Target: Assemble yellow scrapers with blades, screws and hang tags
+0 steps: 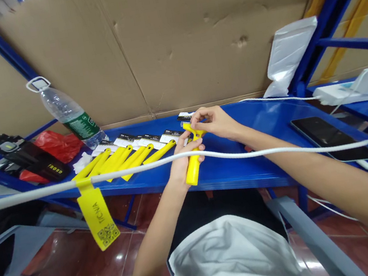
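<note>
A yellow tool (193, 172) with a broad handle and a forked head is held over the front of the blue bench. Its kind is not clear; it looks like a small scraper or peeler. My left hand (179, 160) is wrapped around the upper handle. With bent fingers, my right hand (215, 122) pinches the head end, where a small clear piece shows. To the left lies a row of several similar yellow tools (160, 152), handles toward me, with black-and-white cards (169, 136) at their far ends. Another card (184, 116) lies just beyond my hands.
A white cable (271, 152) with a yellow tag (97, 218) crosses in front of the bench (255, 121). Left stand a plastic bottle (70, 114), a red bag (58, 147) and a black box (32, 161). A phone (332, 137) and power strip (335, 94) are right. Cardboard (202, 36) backs the bench.
</note>
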Demonstrator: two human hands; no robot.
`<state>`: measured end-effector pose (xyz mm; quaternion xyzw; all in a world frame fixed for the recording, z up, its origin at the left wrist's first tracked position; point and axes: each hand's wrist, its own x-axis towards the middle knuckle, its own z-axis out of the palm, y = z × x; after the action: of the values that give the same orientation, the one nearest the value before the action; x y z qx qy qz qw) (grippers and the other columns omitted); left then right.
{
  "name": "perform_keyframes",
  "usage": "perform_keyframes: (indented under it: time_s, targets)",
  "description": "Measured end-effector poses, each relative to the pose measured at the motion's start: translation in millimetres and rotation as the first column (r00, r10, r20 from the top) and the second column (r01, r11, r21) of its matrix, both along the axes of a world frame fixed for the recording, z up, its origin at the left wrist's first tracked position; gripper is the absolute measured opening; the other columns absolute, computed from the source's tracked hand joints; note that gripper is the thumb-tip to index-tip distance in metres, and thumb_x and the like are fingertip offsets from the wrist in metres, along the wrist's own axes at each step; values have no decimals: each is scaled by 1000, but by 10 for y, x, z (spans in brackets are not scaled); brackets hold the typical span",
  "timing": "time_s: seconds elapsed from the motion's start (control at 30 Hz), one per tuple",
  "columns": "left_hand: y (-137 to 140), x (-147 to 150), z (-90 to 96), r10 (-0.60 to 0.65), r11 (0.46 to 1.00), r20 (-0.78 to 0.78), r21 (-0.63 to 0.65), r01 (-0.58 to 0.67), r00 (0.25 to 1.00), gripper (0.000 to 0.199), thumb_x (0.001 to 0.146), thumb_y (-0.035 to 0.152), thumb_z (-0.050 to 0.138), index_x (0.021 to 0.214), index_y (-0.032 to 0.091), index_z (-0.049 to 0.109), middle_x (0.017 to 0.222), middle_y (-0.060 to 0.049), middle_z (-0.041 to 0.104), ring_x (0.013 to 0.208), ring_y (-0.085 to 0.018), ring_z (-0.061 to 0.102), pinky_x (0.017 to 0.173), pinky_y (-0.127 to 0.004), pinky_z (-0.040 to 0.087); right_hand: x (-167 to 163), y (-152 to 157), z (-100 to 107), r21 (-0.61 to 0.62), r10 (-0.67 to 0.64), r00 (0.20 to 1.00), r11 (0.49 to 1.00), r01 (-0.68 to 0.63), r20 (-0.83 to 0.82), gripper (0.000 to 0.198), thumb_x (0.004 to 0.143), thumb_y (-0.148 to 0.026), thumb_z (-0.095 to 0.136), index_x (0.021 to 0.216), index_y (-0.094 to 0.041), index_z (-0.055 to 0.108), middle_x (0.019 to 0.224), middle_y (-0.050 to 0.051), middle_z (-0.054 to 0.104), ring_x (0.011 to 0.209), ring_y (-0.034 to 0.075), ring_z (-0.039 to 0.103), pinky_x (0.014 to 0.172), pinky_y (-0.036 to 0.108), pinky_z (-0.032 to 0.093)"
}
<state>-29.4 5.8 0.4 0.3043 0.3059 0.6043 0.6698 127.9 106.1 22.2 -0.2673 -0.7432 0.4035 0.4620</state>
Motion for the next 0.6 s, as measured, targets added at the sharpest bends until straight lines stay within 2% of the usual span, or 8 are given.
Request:
perform_keyframes:
  time_s: [0.2, 0.47, 0.6]
  targets:
    - [19, -24, -38, -8, 1000, -14, 13, 9, 1000, 67, 81, 9, 88, 138, 23, 55, 100, -2, 71, 69, -10, 67, 49, -15, 45, -8, -5, 0, -37, -1, 1000, 999, 1, -12, 52, 75, -71, 95, 83, -23, 78, 87, 5, 78, 80, 21, 72, 70, 35, 65]
    - [16, -21, -31, -10, 1000, 8, 5, 10, 1000, 70, 78, 7, 88, 139, 23, 57, 99, -2, 71, 69, -11, 68, 49, -16, 44, 7, 3, -1, -24, -2, 1000, 1000, 2, 9, 54, 74, -75, 94, 82, -23, 80, 94, 7, 78, 85, 22, 73, 71, 36, 67]
    - [26, -22, -39, -8, 1000, 10, 7, 8, 1000, 71, 78, 7, 87, 140, 24, 56, 98, -2, 71, 68, -11, 68, 48, -16, 44, -1, 10, -7, -48, 14, 1000, 999, -14, -1, 54, 74, -73, 95, 84, -22, 78, 88, 6, 78, 82, 21, 73, 71, 37, 66]
